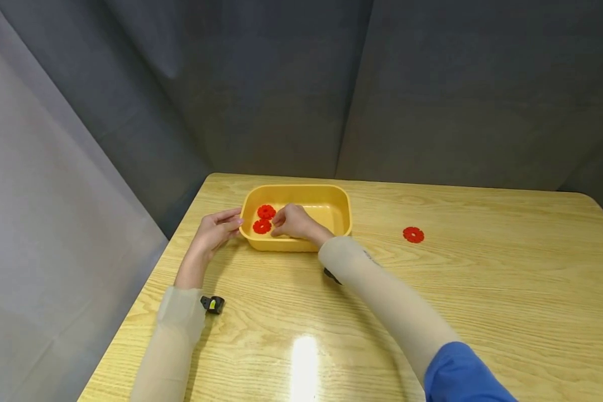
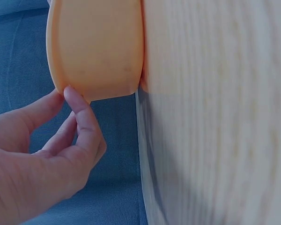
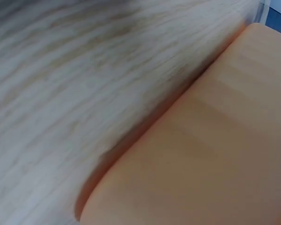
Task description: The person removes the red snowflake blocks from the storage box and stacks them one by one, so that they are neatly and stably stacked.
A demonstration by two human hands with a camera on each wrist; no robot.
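With the right hand (image 1: 291,221) curled inside the yellow plastic tub (image 1: 339,195) near two red toothed discs (image 1: 262,226), its grip unreadable, the tub could skid across the wooden surface (image 1: 482,290) if the left hand's (image 1: 216,230) straight fingertips (image 2: 74,96) slip off its end wall.

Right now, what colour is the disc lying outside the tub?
Red; the disc shows best in the head view.

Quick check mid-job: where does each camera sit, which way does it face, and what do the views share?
Head: above, facing forward and down at the table; shows left hand, right hand, both sleeved forearms.
Left wrist: beside the yellow tub, facing its outer wall; shows left-hand fingers.
Right wrist: close, blurred, facing tub wall and table; no hand visible.
Shared: tub and table.
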